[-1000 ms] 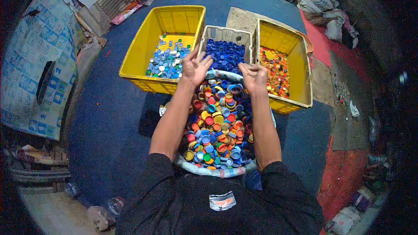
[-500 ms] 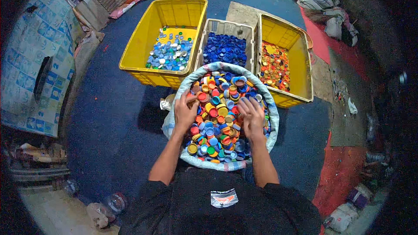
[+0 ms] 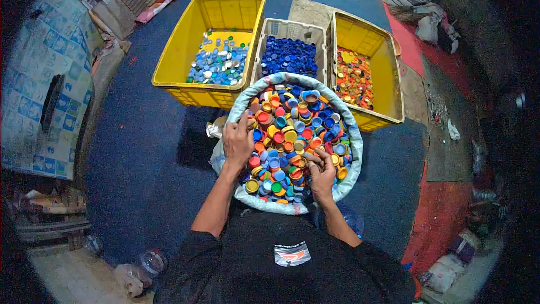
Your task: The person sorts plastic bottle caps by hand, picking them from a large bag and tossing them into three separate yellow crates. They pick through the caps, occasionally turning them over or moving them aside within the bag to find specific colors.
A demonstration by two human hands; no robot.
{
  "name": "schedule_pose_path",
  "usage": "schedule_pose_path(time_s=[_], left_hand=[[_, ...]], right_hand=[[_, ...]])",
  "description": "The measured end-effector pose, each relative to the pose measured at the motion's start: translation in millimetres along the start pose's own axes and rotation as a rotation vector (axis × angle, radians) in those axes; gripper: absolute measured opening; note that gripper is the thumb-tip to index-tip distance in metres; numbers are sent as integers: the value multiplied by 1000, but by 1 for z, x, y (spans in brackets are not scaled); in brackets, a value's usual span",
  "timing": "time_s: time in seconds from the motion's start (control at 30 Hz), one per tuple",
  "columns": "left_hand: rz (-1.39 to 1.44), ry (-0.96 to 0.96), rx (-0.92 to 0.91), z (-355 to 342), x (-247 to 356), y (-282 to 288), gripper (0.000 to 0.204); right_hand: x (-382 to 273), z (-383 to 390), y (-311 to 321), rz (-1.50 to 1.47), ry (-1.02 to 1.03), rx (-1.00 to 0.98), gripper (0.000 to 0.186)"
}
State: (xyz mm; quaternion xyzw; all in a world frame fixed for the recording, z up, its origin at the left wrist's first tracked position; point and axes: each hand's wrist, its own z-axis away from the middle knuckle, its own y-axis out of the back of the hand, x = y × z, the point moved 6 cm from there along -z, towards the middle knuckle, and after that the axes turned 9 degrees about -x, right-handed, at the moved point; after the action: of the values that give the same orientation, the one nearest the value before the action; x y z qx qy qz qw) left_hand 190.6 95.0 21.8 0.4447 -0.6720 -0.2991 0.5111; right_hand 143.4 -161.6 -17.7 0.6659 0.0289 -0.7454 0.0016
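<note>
A round sack with a rolled pale green-white rim (image 3: 353, 146) stands in front of me, full of mixed-colour plastic bottle caps (image 3: 281, 135). My left hand (image 3: 238, 142) is over the sack's left side, just inside the rim, its fingers curled. Whatever those fingers hold, if anything, is hidden. My right hand (image 3: 322, 177) lies lower on the heap at the right. Its fingers are apart and bent down, touching caps of orange, brown and yellow; I see none gripped.
Beyond the sack stand a yellow crate (image 3: 169, 76) with light blue, white and green caps, a whitish crate (image 3: 326, 50) of dark blue caps, and another yellow crate (image 3: 388, 79) with orange, red and yellow caps. A blue mat (image 3: 146, 152) covers the floor.
My right hand has moved down toward me across the heap, from the upper right part. The left has shifted slightly and its fingers now point more upward. The view has tilted a little.
</note>
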Motion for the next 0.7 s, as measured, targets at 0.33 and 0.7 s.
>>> schedule_pose_path(time_s=[0.33,0.7], left_hand=[[-76,-193,-123,-32,5,-22,61],[17,-233,-31,-27,14,-12,38]], right_hand=[[-6,-4,2,25,-35,-33,38],[2,-10,2,79,-25,-54,36]])
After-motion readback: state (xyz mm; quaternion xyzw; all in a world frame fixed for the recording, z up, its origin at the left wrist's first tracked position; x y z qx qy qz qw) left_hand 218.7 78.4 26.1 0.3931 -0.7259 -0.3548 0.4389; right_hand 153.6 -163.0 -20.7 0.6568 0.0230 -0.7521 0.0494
